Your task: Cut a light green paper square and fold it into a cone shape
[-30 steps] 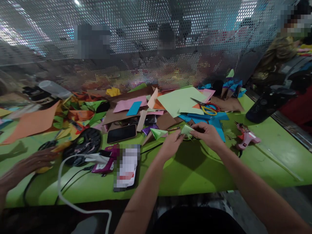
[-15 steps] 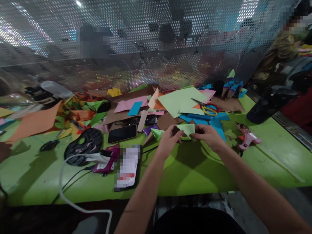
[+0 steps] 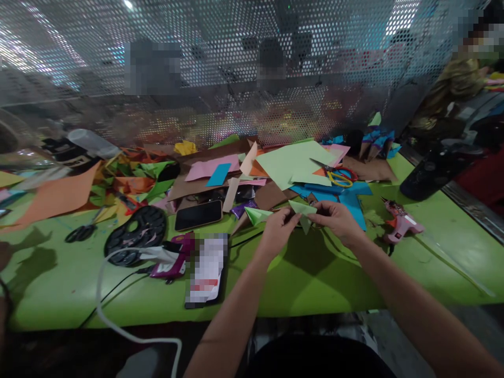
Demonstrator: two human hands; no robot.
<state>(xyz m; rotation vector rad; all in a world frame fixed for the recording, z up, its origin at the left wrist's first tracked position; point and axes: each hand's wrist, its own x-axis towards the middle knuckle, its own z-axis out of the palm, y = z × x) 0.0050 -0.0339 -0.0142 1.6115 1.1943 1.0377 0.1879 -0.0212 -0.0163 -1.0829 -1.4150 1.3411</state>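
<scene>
Between my two hands is a small piece of light green paper point(image 3: 303, 209), folded to a point at the bottom. My left hand point(image 3: 280, 227) pinches its left side. My right hand point(image 3: 334, 219) grips its right side, fingers closed. Just left of my left hand lies a folded green paper cone point(image 3: 256, 215). Beyond my hands, a large light green sheet point(image 3: 287, 160) rests on the pile, with scissors point(image 3: 338, 176) with red and yellow handles on top. Blue paper point(image 3: 352, 202) sticks out near my right hand.
A pink glue gun point(image 3: 401, 223) and dark bottle point(image 3: 425, 170) stand at right. On the left are a purple glue gun point(image 3: 171, 262), two phones point(image 3: 199, 215), black scissors point(image 3: 81, 232) and a black tray point(image 3: 136, 236). A perforated metal screen point(image 3: 220, 68) rises behind.
The green paper between my hands has gone from a flat, wider shape to a folded, pointed one. My hands have come slightly closer together. At far left, another person's hand has drawn back.
</scene>
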